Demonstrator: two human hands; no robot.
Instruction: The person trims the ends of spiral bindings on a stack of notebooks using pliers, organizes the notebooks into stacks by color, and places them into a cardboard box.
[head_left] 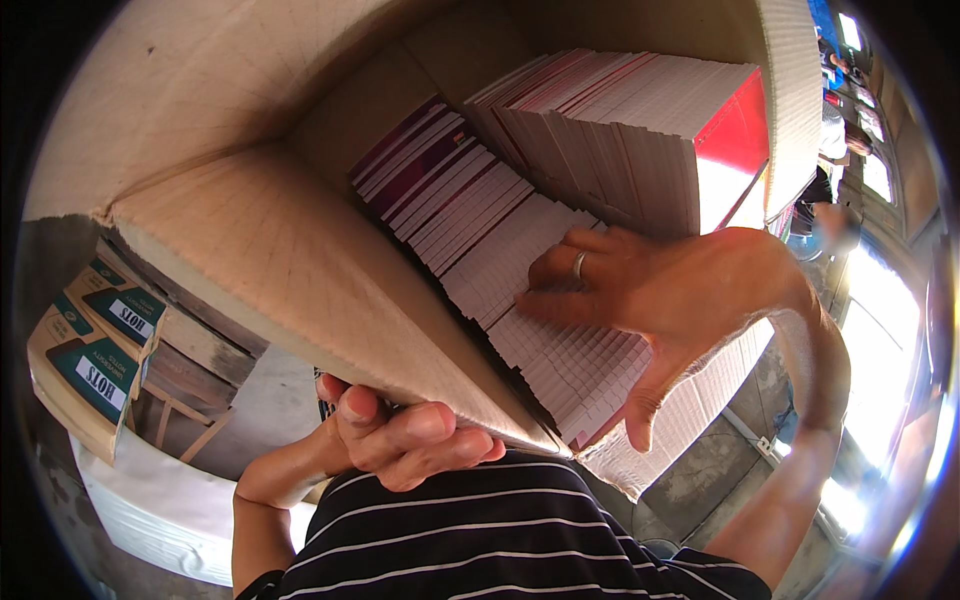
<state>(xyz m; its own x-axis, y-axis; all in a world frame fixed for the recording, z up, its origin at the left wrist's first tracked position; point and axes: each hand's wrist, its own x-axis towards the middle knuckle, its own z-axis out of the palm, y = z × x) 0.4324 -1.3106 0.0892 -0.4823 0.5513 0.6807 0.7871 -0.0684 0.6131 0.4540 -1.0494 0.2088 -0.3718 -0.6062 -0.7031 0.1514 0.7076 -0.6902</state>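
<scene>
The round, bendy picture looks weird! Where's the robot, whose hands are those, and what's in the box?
There's no robot here, just a person using bare hands. A camera on their head looks down, and its very wide lens makes straight things look curved. That's their striped shirt at the bottom. The big cardboard box has booklets packed inside: a row nearer the person and a stack behind. The right hand, wearing a ring, is spread over the nearer row. The left hand is at the box's near edge. I can't tell whether either hand grips anything.
</scene>
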